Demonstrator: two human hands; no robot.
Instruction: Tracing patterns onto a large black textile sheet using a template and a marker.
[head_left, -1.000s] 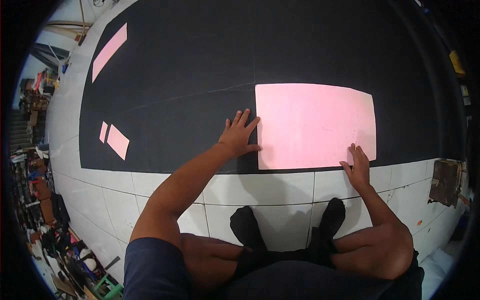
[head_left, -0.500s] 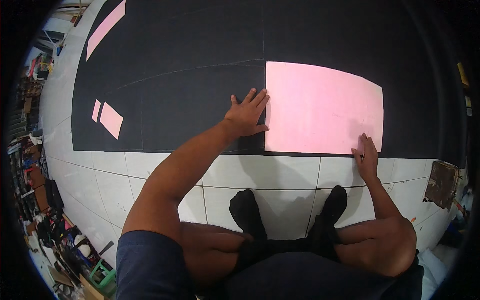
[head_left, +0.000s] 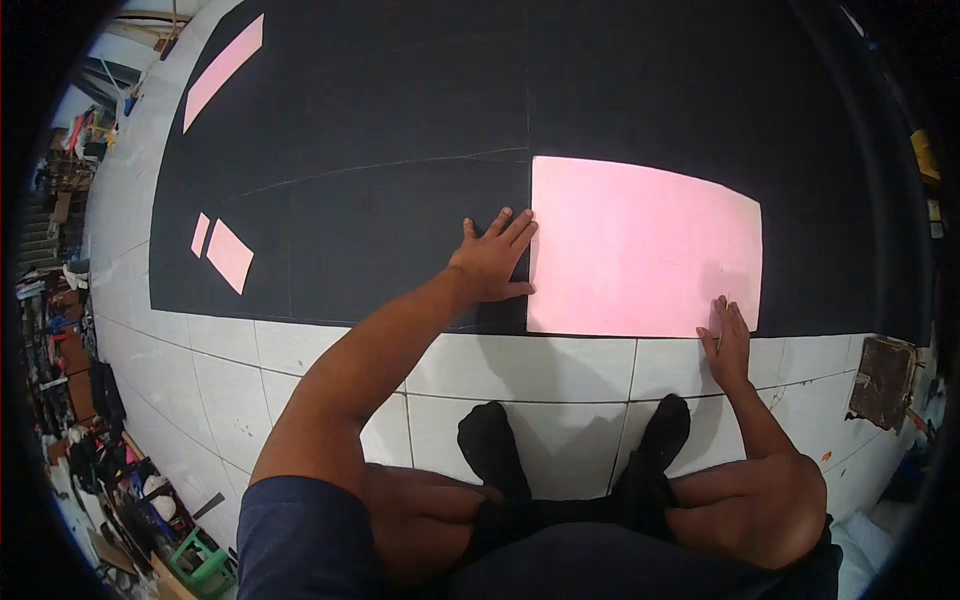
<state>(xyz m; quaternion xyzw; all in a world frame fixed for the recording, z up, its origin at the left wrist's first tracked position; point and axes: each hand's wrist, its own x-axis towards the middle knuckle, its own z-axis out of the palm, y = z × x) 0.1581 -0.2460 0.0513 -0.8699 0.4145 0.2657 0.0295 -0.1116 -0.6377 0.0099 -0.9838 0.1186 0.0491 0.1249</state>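
Observation:
A large pink rectangular sheet [head_left: 640, 245] lies flat on a black mat [head_left: 400, 150] spread over a white tiled floor. My left hand [head_left: 493, 258] rests flat on the black mat with its fingers spread, the fingertips touching the sheet's left edge. My right hand [head_left: 729, 335] presses flat on the sheet's near right corner, at the mat's front edge. Neither hand holds anything. I am crouching, my dark-socked feet [head_left: 575, 445] on the tiles just below the sheet.
A long pink strip [head_left: 223, 72] lies at the mat's far left. Two small pink pieces [head_left: 222, 250] sit at the mat's left edge. A brown worn patch [head_left: 882, 380] is on the tiles at right. Clutter lines the left wall.
The view has shifted so the sheet sits slightly further right and lower. Both hands stay at the same spots on the sheet's left edge and near right corner.

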